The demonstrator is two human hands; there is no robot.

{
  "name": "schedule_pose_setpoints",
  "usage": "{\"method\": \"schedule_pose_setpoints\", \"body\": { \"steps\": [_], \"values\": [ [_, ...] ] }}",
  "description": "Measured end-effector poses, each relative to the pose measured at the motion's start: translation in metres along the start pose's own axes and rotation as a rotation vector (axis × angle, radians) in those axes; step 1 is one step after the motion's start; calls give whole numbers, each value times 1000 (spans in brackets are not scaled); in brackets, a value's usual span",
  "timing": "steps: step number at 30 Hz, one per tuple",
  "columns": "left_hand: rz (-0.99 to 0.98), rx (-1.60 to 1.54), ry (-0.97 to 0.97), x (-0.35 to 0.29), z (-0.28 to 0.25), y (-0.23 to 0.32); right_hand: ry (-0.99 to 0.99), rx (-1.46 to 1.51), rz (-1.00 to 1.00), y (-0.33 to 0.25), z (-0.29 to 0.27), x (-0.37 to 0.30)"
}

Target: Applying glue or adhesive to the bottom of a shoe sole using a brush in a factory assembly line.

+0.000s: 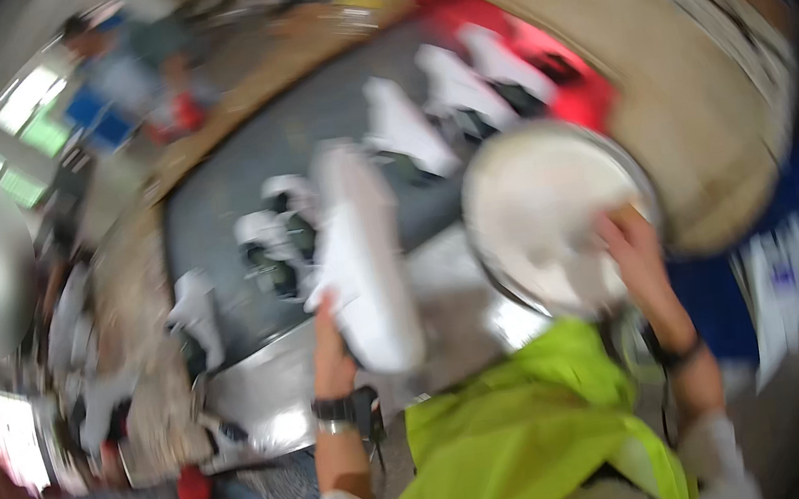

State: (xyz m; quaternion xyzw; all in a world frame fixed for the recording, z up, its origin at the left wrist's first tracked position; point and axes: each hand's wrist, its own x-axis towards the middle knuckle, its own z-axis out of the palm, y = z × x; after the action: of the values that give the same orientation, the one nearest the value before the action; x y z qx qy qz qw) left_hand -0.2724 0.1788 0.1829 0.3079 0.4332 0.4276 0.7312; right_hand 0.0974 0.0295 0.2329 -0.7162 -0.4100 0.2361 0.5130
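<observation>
A long white shoe with a smooth, rounded outline (358, 265) is held up in front of the dark grey, flat conveyor belt (301, 111), near the belt's shiny silver metal edge (268, 398). Its long axis runs nearly upright in the view, the far end leaning slightly left and the near end pointing back toward the person; blur hides which end is the toe. The bare left hand (331, 349), with a black watch (336, 409) at its wrist, is closed on the shoe's lower left side, the thumb lying along the white surface and the other fingers mostly out of sight. The bare right hand (636, 254) reaches over the right part of a round, shallow container with a thin dark rim (651, 191); its fingers are drawn together in a narrow grip, and whether they pinch anything cannot be told. The container's inside is creamy white, smeared and uneven in tone. Beyond the raised shoe, more white shoes with dark green-black openings (404, 133) lie spaced along the matte belt, near a glossy red sheet-like thing (590, 98). A loose, wrinkled yellow-green apron (506, 442) covers the person's front.
</observation>
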Motion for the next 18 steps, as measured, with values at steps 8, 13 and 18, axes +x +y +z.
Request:
{"method": "schedule_pose_setpoints", "body": {
  "steps": [8, 13, 18],
  "values": [
    [-268, -208, -171, -34, 83, -130, 117, -169, -14, 102, -24, 89],
    [-322, -139, -216, -35, 68, -140, -49, -664, -119, 89, 1, 94],
    [-412, -40, -153, -31, 72, -142, 37, -192, -123, 80, -11, 97]
  ]
}}
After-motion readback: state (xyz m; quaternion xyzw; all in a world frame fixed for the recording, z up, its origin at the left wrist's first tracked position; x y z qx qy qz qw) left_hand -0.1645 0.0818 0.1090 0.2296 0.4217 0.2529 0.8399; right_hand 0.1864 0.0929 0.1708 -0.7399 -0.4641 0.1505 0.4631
